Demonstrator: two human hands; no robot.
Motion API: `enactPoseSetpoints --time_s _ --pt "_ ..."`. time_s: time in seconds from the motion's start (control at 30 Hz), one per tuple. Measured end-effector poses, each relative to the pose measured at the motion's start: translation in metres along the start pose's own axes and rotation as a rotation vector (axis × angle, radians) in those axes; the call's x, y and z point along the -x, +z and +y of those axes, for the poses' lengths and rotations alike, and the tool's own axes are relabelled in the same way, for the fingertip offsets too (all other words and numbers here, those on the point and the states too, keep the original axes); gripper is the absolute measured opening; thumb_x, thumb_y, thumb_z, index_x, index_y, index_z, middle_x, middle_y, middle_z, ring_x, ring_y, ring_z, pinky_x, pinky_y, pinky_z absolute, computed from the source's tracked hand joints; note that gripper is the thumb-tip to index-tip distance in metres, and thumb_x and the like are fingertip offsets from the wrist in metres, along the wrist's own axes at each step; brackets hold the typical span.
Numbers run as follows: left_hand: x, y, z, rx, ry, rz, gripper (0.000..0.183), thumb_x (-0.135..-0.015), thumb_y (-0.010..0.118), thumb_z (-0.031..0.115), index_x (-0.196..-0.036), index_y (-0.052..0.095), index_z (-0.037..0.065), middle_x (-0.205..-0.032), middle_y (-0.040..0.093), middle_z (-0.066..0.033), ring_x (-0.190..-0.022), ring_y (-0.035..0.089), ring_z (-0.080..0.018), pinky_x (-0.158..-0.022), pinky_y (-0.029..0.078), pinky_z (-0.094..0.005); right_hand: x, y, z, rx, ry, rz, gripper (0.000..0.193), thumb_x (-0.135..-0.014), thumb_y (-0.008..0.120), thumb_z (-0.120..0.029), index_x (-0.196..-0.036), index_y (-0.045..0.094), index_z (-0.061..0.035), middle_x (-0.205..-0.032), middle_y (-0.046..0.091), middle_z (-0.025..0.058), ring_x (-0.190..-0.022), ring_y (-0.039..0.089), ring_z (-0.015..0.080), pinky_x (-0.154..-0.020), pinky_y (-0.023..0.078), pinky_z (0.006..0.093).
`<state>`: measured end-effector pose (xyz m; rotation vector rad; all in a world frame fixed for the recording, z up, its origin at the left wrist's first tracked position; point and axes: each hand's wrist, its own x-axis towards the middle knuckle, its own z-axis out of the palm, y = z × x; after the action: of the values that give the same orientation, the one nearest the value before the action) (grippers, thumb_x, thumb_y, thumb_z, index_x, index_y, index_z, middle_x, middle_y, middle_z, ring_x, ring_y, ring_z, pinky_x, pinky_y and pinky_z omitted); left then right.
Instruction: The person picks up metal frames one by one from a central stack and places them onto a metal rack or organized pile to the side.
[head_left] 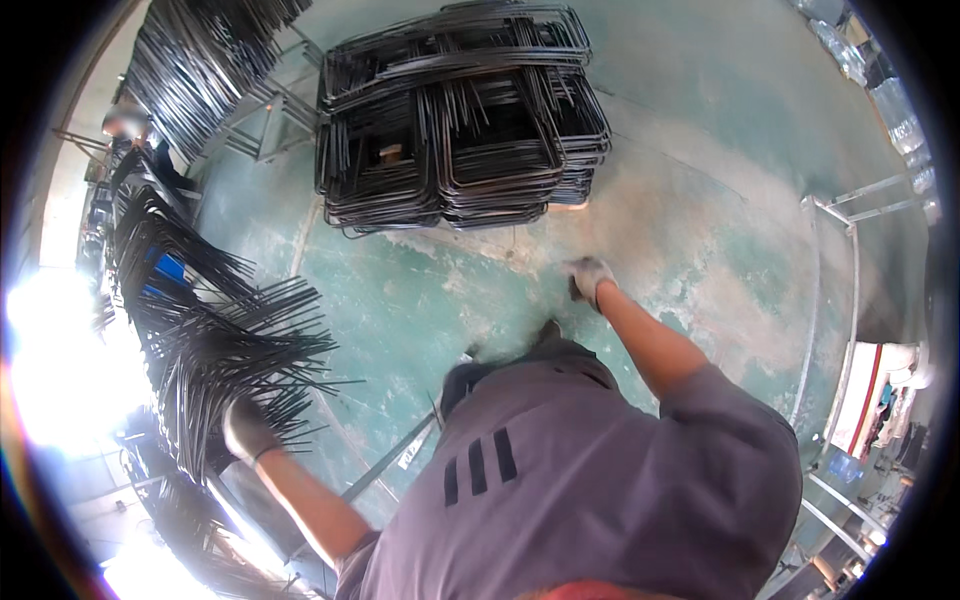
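Rods (192,365) are heaped at the left hand (247,431); whether its grip or the right hand (589,276) is closed cannot be told. Stiff, probably heavy handling is expected; mid-length holding is advised

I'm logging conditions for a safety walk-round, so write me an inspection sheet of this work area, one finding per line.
Surface: green floor, worn, with pale patches.
Work pieces: dark bent rods bunched at left; a stack of dark looped metal frames ahead.
Clutter: clear plastic-looking items along the right rim; exact kind unclear.
Left grip: gloved left hand at the rods; whether closed on them, unclear.
Right grip: gloved right hand out in front, blurred; no held object visible.
Cables: nothing seen.
Surroundings: pale metal framework at right; another person at upper left; strong glare at left.
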<state>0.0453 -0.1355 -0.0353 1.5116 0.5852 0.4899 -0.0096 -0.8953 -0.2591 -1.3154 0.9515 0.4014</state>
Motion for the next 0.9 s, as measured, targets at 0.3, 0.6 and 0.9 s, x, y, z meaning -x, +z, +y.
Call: enactPoseSetpoints --time_s 0.3,0.6,0.9 --pt "0.123 0.443 -0.107 -0.013 -0.596 -0.566 0.028 -0.106 0.065 0.01 -0.132 0.072 0.001 -0.122 0.079 -0.0177 -0.103 0.078 -0.034 -0.094 0.066 -0.0478 -0.091 -0.062 -0.154 0.015 -0.21 -0.023 0.032 -0.103 0.079 -0.028 -0.121 0.068 -0.0043 -0.091 0.069 0.0064 -0.074 0.067 0.017 -0.068 0.059 0.0366" --pt "0.139 0.751 -0.193 -0.171 -0.571 -0.781 0.016 -0.102 0.07 0.004 -0.115 0.079 0.004 -0.102 0.081 -0.0103 -0.089 0.079 -0.0222 -0.08 0.067 -0.037 -0.197 -0.211 -0.269 0.122 -0.211 0.292 0.072 -0.097 0.087 -0.031 -0.151 0.061 0.0083 -0.117 0.076 0.0134 -0.09 0.071 0.0186 -0.077 0.06 0.0342" --pt "0.145 1.014 -0.14 -0.633 -0.006 -1.006 0.032 -0.102 0.071 0.013 -0.129 0.079 -0.002 -0.118 0.083 -0.0144 -0.108 0.078 -0.0238 -0.098 0.061 -0.0354 -0.405 -0.317 -0.349 0.074 -0.126 0.414 0.09 -0.09 0.097 -0.035 -0.154 0.053 0.0086 -0.125 0.075 0.0173 -0.104 0.072 0.0234 -0.092 0.059 0.0375"
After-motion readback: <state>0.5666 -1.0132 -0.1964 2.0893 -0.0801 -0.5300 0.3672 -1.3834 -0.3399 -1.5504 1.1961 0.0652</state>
